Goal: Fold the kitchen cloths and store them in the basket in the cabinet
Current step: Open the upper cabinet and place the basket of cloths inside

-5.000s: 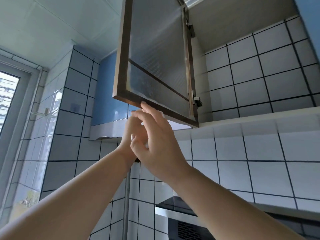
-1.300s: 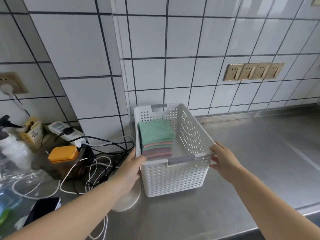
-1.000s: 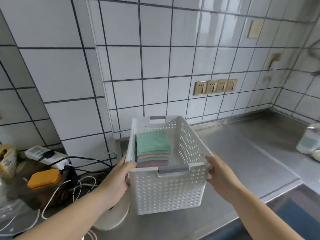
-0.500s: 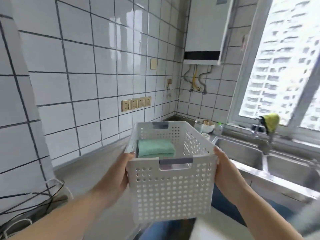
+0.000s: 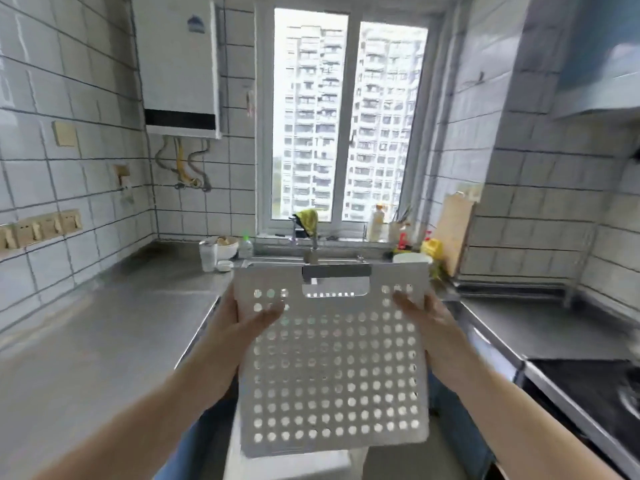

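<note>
The white perforated basket (image 5: 332, 368) hangs in the air in front of me at chest height, its near end wall with the grey handle facing the camera. My left hand (image 5: 239, 327) grips its left side, thumb on the near wall. My right hand (image 5: 429, 323) grips its right side the same way. The folded cloths inside are hidden behind the near wall. The cabinet is out of view.
A steel counter (image 5: 104, 334) runs along the left, with cups and a bowl (image 5: 227, 245) near the sink and tap (image 5: 311, 244) under the window. On the right stand a cutting board (image 5: 453, 233), bottles and a stove (image 5: 588, 382). A blue range hood (image 5: 595, 57) hangs upper right.
Both hands lifted the basket off the left counter and carried it as I turned right to face the window. The cloths, seen before, are now hidden behind the basket's wall.
</note>
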Available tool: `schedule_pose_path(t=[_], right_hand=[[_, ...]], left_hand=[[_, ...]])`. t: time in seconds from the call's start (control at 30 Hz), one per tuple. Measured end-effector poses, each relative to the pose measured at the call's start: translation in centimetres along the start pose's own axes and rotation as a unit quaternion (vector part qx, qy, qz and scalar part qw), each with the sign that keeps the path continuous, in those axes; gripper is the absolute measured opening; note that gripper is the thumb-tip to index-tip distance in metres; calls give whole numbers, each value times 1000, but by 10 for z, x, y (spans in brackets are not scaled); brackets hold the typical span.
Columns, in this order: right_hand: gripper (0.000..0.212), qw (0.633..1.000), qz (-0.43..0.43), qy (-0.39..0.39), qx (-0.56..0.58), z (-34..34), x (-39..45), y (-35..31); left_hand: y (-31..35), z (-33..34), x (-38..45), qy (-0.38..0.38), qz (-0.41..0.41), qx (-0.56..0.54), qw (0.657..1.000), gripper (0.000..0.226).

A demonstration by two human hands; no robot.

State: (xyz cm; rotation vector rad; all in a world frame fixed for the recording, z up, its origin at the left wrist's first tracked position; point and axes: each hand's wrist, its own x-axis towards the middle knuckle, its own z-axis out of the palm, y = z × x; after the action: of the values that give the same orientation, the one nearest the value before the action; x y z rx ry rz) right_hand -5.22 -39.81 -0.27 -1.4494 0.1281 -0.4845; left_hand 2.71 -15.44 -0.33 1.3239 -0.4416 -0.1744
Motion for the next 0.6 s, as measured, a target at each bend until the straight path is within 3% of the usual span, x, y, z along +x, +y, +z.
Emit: schedule_pose_path(t=[0.1, 0.2, 0.33, 0.6], right_hand=[[46, 997, -20, 58, -37, -46, -30, -24], [55, 990, -43, 116, -66, -96, -61, -51], [52, 977, -83, 176, -93, -168, -105, -106], [63, 933, -177, 252, -185, -303, -165, -224]], left_hand=[[2, 48, -4, -64, 7, 5, 998, 52], [10, 102, -7, -132, 33, 5, 991, 71], [24, 197, -10, -197, 86, -14, 976, 66], [65, 387, -34, -241, 176, -80, 951, 66]])
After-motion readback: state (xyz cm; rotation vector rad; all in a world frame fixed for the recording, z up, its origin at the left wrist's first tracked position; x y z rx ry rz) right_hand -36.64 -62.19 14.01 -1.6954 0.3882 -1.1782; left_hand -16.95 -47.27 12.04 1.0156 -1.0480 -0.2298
